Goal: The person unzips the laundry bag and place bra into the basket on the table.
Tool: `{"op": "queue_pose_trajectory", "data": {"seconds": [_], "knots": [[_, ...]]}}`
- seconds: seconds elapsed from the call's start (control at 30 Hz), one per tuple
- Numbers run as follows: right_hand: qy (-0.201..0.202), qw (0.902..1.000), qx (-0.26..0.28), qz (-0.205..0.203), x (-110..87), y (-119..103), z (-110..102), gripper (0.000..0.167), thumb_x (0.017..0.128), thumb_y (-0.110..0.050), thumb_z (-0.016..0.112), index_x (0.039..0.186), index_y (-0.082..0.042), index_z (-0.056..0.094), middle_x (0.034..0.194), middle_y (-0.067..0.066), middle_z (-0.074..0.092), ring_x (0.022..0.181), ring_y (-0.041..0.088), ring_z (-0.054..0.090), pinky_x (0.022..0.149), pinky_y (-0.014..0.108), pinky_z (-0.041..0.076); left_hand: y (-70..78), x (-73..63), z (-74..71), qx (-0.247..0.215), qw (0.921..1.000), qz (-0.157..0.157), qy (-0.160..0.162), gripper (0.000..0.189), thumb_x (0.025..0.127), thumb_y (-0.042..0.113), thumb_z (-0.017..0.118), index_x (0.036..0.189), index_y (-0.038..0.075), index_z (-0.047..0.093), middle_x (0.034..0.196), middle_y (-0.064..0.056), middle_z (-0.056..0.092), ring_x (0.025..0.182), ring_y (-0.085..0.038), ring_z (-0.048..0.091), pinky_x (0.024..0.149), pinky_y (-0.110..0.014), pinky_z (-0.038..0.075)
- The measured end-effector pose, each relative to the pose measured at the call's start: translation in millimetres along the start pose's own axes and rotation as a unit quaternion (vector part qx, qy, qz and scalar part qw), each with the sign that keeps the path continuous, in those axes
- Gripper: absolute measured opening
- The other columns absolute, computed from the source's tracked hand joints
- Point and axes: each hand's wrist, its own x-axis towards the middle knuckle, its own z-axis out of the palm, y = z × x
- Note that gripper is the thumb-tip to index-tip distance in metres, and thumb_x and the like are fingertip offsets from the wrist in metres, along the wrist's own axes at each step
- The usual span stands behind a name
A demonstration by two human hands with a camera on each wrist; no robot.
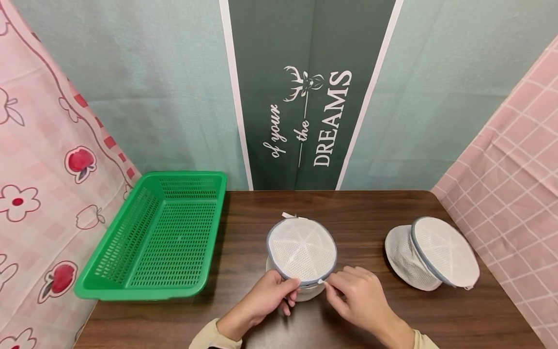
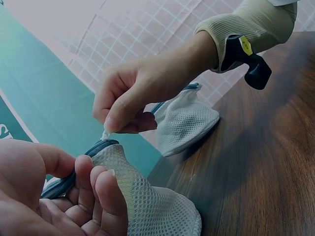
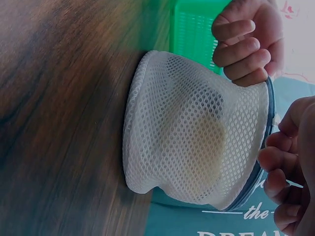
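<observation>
A round white mesh laundry bag (image 1: 302, 248) with a blue-grey zipper edge stands on the table before me. My left hand (image 1: 275, 293) pinches its near rim between thumb and fingers. Just right of it, my right hand (image 1: 358, 296) grips the white zipper pull (image 1: 321, 281) at the front of the lid. Through the mesh side (image 3: 170, 123) in the right wrist view, a pale yellowish shape and a dark patch show inside. The lid lies flat across the top, and a white tab (image 1: 287, 215) sticks out at the back.
To the right stands a second mesh laundry bag (image 1: 446, 252), its lid tilted. A green plastic basket (image 1: 214, 232) sits at the left of the brown wooden table (image 1: 248, 208). Patterned cloths hang behind and on both sides.
</observation>
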Motion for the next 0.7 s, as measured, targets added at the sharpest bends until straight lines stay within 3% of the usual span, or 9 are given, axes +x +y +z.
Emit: {"op": "queue_pose_trajectory", "data": {"seconds": [0.27,0.7], "knots": [[0.003,0.9999,-0.012,0.008,-1.0,8,-1,0.028,0.090,-0.026,0.051,0.063,-0.026,0.044,0.059,-0.019,0.031,0.054,0.000,0.027,0.048,0.017,0.022,-1.0,-0.3,-2.4,0.004,1.0000,-0.001,0.001,0.024,0.098,0.013,0.058,0.080,-0.003,0.061,0.064,0.002,0.054,0.055,-0.005,0.051,0.045,-0.015,0.048],[0.017,0.9994,-0.025,0.015,-2.1,22,-1,0.029,0.089,-0.025,0.052,0.061,-0.024,0.042,0.059,-0.018,0.032,0.053,0.001,0.028,0.046,0.020,0.023,-1.3,0.6,-3.7,-0.003,1.0000,-0.007,0.002,0.022,0.098,0.013,0.057,0.079,0.000,0.060,0.064,0.002,0.053,0.052,-0.004,0.050,0.045,-0.015,0.048]]}}
